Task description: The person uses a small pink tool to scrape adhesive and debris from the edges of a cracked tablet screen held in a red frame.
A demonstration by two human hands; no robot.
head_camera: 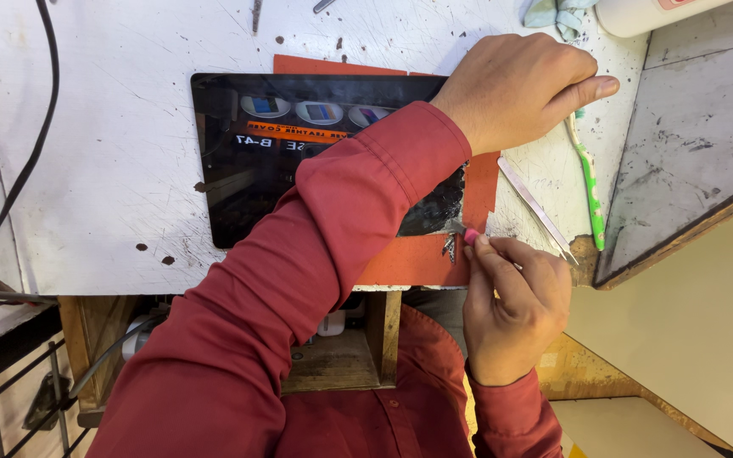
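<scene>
Right hand (515, 309) pinched shut on a small pink tool (471, 235) at the tablet (299, 153)'s cracked near corner, left hand (523, 85) curled loosely, gripping nothing, pressing its far edge, so one slip could've spread that crack.

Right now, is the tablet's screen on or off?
Off. The tablet lies flat on the red mat, its glass dark and only mirroring things above. The left hand presses its corner.
</scene>
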